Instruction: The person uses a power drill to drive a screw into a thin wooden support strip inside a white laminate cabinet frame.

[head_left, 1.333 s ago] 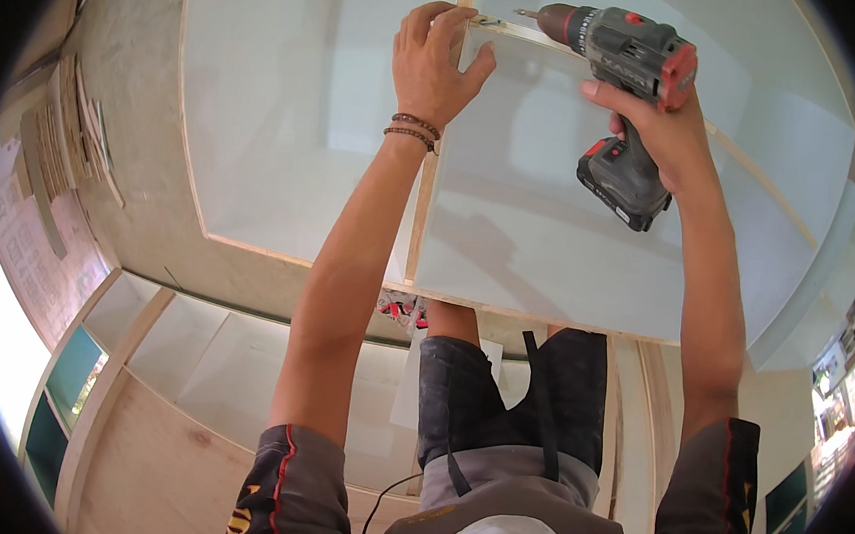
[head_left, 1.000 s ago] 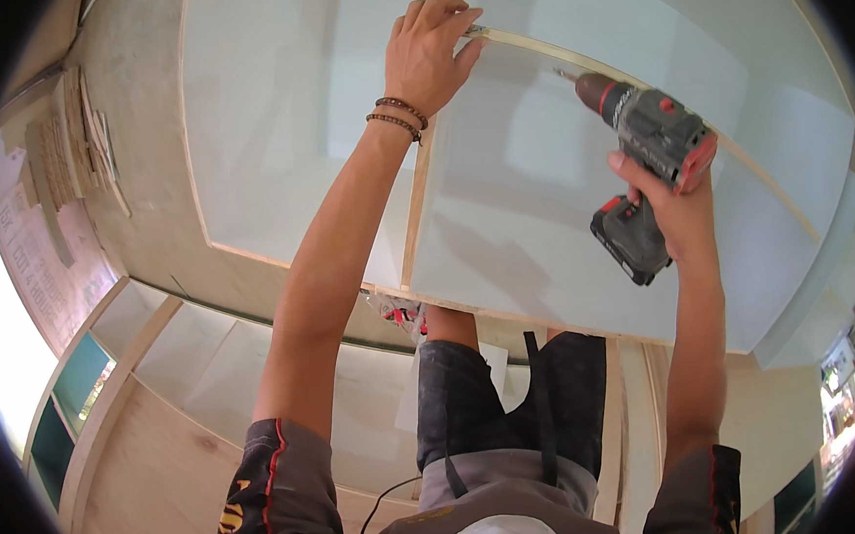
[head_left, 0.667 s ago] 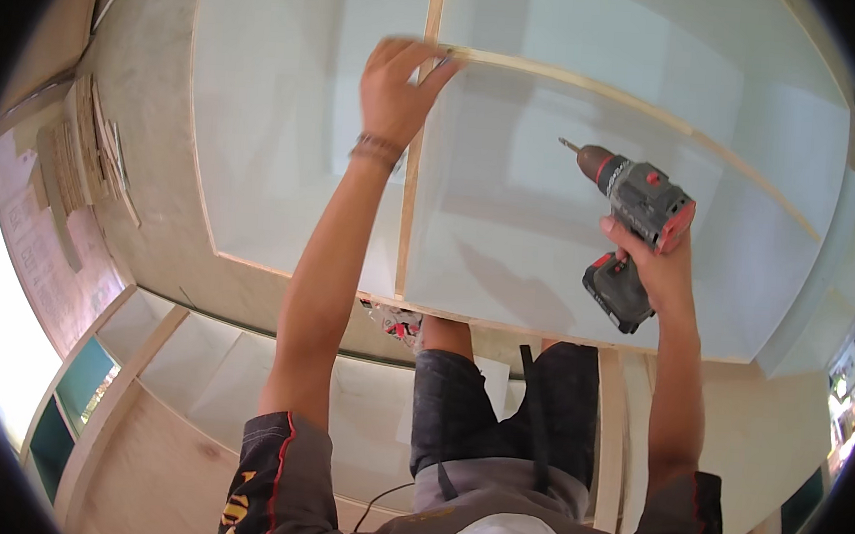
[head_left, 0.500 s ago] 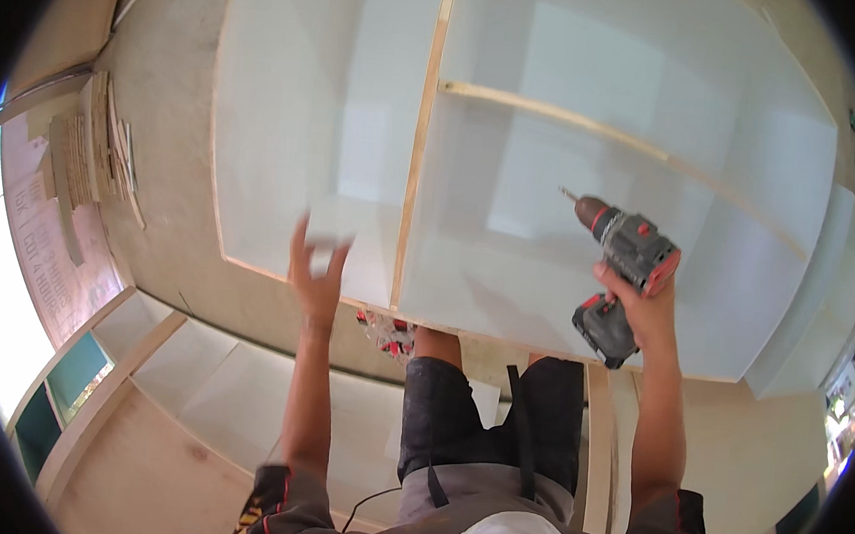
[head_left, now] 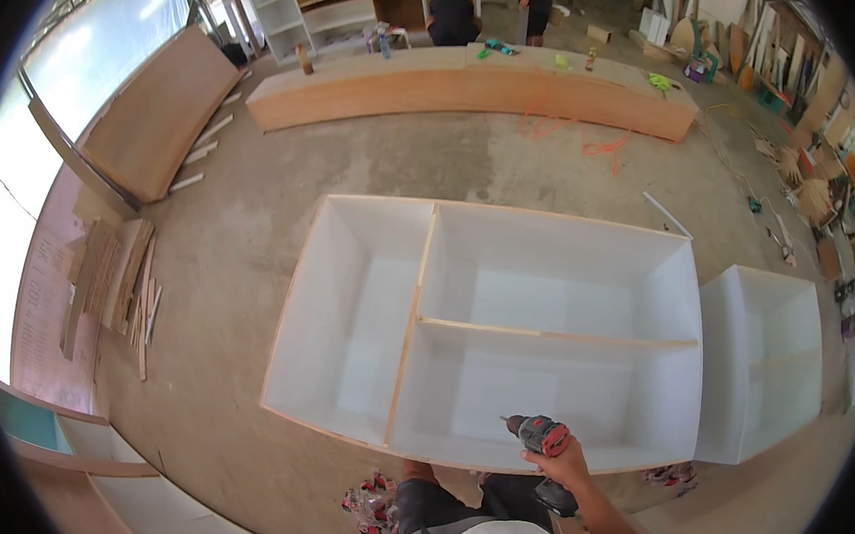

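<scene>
Right hand (head_left: 560, 463): closed around the handle of the drill (head_left: 544, 448), clamped firmly; forearm enters from the lower right edge.
Drill: grey and red body, chuck pointing left, dark battery pack below the hand; held over the near edge of the cabinet (head_left: 502, 330), above its lower right compartment.
Left hand: out of view; whether it is spread or closed cannot be told.
Cabinet: white-faced carcass with bare plywood edges, lying open side up on the concrete floor (head_left: 252, 247); one upright divider left of centre, one shelf running from that divider to the right wall, giving one tall bay on the left and two bays on the right.
Small cabinet (head_left: 764, 361): white, open side up, just beside the right wall of the cabinet, one shelf inside.
Packets (head_left: 370, 494): small red and white items on the floor, near the cabinet's near edge, left of the person's legs; a second cluster lies near its right corner.
Offcuts (head_left: 118, 287): thin wood strips stacked on the floor, well left of the cabinet.
Bench (head_left: 468, 83): long plywood unit across the far floor, tools scattered on top.
People (head_left: 455, 14): two, behind the bench, well apart from the cabinet.
Orange cable (head_left: 577, 137): loose on the floor in front of the bench.
</scene>
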Motion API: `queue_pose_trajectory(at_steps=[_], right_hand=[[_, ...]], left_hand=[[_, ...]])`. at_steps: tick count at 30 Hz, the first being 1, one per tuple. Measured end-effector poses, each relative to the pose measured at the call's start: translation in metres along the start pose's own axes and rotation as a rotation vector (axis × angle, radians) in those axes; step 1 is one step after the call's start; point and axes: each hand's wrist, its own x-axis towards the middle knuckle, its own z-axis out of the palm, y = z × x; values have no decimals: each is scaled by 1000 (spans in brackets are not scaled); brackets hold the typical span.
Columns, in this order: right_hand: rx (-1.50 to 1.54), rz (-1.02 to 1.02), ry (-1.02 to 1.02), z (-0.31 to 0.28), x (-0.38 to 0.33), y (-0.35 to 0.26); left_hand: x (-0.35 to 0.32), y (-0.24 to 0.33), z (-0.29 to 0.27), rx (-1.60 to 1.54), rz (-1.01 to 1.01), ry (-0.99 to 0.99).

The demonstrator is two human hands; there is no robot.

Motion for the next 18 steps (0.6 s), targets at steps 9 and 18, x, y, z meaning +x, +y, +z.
queue_pose_trajectory(at_steps=[9, 18], right_hand=[[-160, -334, 191, 14, -119, 63], [224, -230, 594, 83, -246, 107]], left_hand=[[25, 12, -32, -201, 173, 34], [67, 51, -119, 616, 687, -249]])
